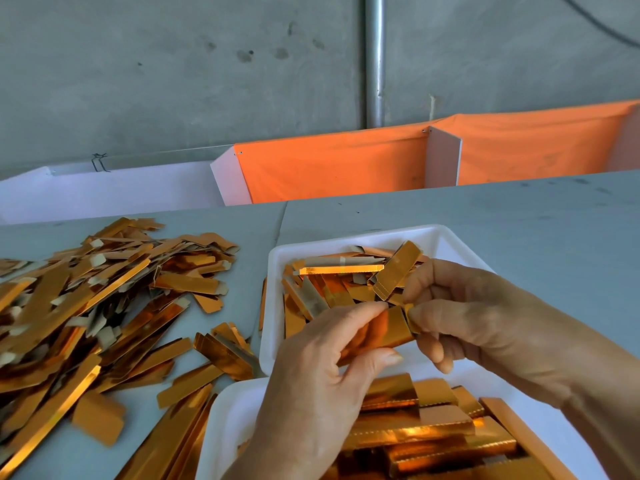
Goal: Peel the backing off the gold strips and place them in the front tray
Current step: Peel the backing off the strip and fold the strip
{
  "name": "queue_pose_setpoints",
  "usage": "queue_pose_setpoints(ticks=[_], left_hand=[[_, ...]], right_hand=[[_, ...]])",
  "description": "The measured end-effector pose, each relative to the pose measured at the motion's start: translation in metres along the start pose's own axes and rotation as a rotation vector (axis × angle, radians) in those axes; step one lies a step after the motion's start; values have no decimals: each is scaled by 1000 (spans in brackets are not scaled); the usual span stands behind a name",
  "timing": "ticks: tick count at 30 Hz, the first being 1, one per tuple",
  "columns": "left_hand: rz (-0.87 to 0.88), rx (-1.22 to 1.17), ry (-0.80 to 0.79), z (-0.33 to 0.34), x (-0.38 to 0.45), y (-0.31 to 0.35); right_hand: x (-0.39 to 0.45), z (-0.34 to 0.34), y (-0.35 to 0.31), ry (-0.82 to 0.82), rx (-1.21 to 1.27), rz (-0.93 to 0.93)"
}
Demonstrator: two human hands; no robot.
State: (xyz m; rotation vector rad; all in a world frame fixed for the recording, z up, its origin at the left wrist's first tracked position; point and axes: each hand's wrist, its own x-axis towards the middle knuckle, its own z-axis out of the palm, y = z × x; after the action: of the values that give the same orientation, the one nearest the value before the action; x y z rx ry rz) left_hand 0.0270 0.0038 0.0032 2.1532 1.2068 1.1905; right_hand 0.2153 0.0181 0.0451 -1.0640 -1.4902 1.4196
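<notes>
Two bare hands work over a grey table, seen from above. The left hand and the right hand together hold one gold strip between them, just above the gap between two white trays. The left thumb and forefinger pinch its near end, while the right thumb and forefinger pinch a small folded tab at its far end. The far tray, just beyond the hands, holds a loose jumble of gold strips, some showing pale grey backing. The near tray, under the wrists, holds gold strips lying more neatly side by side. To the left, a large heap of gold strips spreads across the table. Behind the table hangs orange fabric before a concrete wall.
</notes>
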Motion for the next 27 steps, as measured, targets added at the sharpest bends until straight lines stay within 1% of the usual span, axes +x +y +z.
queue_pose_setpoints(ticks=[3,6,9,15,23,27], left_hand=[[27,78,-12,1,0,0],[33,80,-13,0,0,0],[21,19,-11,-1,0,1],[22,-118,-28,-2,1,3],[21,-276,-86,-3,1,9],[29,-292,-96,-4,1,9]], right_hand=[[2,-2,2,-11,-76,-16],[0,-4,1,-67,-7,-12],[-2,-7,1,-128,116,-4],[3,-8,10,-177,288,36],[5,-8,14,-269,369,19],[6,-8,16,-263,315,-2]])
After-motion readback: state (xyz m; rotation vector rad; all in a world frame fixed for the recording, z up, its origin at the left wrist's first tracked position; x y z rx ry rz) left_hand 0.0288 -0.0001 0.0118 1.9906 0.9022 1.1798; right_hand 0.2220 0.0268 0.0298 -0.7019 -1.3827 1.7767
